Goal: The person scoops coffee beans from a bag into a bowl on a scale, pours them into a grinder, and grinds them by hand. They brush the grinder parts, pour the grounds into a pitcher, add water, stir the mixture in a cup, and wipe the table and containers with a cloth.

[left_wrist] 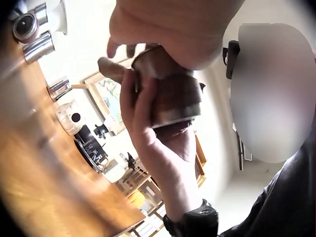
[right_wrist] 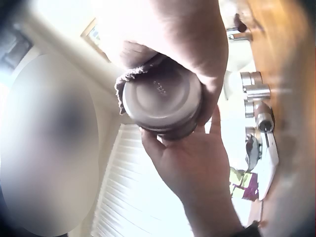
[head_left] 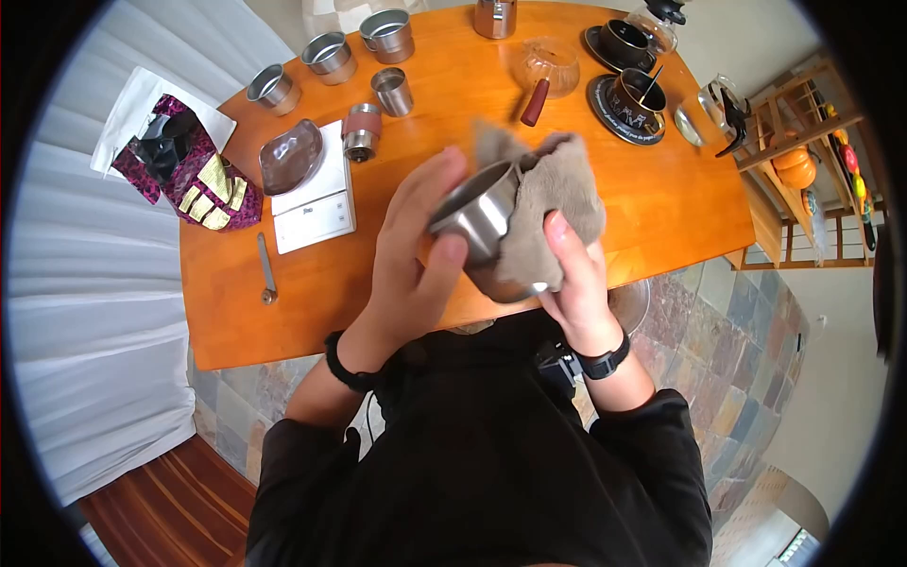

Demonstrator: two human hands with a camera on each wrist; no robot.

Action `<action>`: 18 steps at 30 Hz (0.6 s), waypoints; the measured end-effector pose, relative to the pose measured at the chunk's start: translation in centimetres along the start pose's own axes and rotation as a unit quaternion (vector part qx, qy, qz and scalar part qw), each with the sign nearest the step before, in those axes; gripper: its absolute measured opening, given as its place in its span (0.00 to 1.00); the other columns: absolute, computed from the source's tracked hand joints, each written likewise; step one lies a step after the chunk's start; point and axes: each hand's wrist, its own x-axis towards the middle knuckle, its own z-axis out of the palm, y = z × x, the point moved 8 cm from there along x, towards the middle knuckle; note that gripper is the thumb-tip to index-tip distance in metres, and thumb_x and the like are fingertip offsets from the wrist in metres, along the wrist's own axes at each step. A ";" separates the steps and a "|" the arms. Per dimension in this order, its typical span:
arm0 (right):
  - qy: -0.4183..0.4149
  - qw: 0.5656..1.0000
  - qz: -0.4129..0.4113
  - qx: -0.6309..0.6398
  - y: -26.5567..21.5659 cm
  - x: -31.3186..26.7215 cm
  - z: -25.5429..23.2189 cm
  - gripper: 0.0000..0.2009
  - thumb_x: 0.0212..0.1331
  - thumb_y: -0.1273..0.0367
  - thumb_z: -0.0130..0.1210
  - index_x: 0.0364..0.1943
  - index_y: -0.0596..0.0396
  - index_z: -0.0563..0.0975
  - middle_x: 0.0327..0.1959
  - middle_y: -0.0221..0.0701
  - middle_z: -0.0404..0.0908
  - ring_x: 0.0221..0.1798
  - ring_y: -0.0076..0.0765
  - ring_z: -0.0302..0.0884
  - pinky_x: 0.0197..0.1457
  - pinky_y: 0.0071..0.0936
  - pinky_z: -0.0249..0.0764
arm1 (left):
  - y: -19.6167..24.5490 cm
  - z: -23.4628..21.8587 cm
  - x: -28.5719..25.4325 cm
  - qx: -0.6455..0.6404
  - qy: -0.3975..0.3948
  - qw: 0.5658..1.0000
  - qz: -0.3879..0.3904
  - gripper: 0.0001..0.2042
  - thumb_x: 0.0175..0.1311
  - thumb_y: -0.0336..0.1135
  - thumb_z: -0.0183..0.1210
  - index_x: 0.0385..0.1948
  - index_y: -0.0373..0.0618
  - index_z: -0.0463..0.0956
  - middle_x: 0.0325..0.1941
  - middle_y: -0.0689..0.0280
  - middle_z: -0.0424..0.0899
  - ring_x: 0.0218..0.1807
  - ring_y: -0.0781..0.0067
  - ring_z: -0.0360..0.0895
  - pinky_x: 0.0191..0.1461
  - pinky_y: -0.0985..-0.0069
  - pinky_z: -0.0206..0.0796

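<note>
Above the table's front edge, a shiny metal cup point(head_left: 480, 225) is tilted between both hands. My left hand point(head_left: 402, 260) holds it from the left, fingers and thumb curved round its side. A grey-brown cloth point(head_left: 556, 203) wraps the cup's right side, and my right hand point(head_left: 581, 283) grips it there with the thumb on top. The left wrist view shows the right hand's point(left_wrist: 165, 153) fingers spread along the cup point(left_wrist: 173, 101). The cup's round base point(right_wrist: 160, 96) faces the right wrist camera, a fringe of cloth point(right_wrist: 119, 94) beside it.
On the wooden table point(head_left: 661, 208) stand several metal cups point(head_left: 329, 59), a grinder point(head_left: 361, 132), a white scale point(head_left: 316, 222) beside a brown dish point(head_left: 291, 158), a patterned bag point(head_left: 179, 161), a glass pot with a red-brown handle point(head_left: 535, 102), and black cups on saucers point(head_left: 639, 99).
</note>
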 end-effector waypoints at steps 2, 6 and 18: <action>0.010 0.937 -0.207 -0.280 -3.0 -0.5 0.9 0.21 0.64 0.74 0.56 0.61 0.58 0.67 0.58 0.36 0.73 0.60 0.34 0.72 0.65 0.34 0.68 | -0.7 1.1 -0.6 -0.128 0.001 0.983 -0.130 0.28 0.68 0.33 0.55 0.68 0.36 0.59 0.70 0.54 0.65 0.69 0.63 0.67 0.71 0.68 0.59; -0.062 0.870 -0.299 -0.386 -2.1 -1.2 2.2 0.31 0.55 0.75 0.62 0.64 0.55 0.63 0.61 0.39 0.67 0.63 0.39 0.68 0.69 0.36 0.61 | -1.4 1.3 -0.8 -0.274 0.076 0.945 -0.164 0.44 0.58 0.34 0.69 0.71 0.40 0.46 0.71 0.55 0.60 0.70 0.63 0.65 0.70 0.67 0.61; 0.063 0.996 -0.040 -0.054 -0.1 -0.1 -2.3 0.33 0.70 0.49 0.51 0.70 0.56 0.61 0.64 0.36 0.70 0.64 0.35 0.70 0.68 0.36 0.67 | 2.4 3.1 -0.6 0.088 -0.081 0.984 0.134 0.72 0.34 0.53 0.82 0.73 0.33 0.31 0.77 0.42 0.48 0.76 0.42 0.56 0.77 0.53 0.50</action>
